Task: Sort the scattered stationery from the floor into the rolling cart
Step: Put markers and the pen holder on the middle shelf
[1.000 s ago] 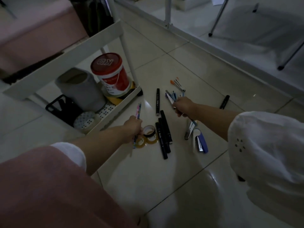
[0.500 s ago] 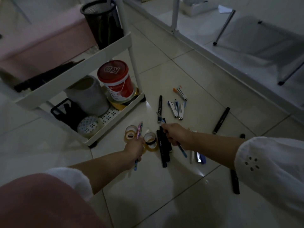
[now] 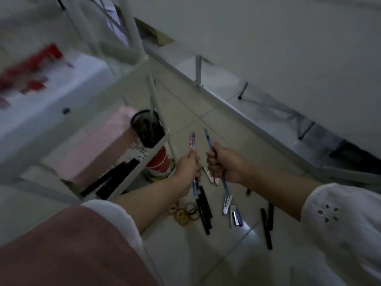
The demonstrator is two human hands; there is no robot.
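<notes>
Left hand [image 3: 188,168]: fingers clamped round a pink-and-blue pen [image 3: 192,141], just right of the rolling cart [image 3: 158,151]. Right hand [image 3: 224,164]: fist round a blue pen [image 3: 208,139]. On the floor nearer: tape rolls [image 3: 183,213], black markers [image 3: 204,209].

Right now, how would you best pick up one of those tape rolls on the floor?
Probably from straight above: the tape rolls lie flat, holes up, bunched together, so pinch one ring's wall, a finger inside its hole, thumb outside.
</notes>
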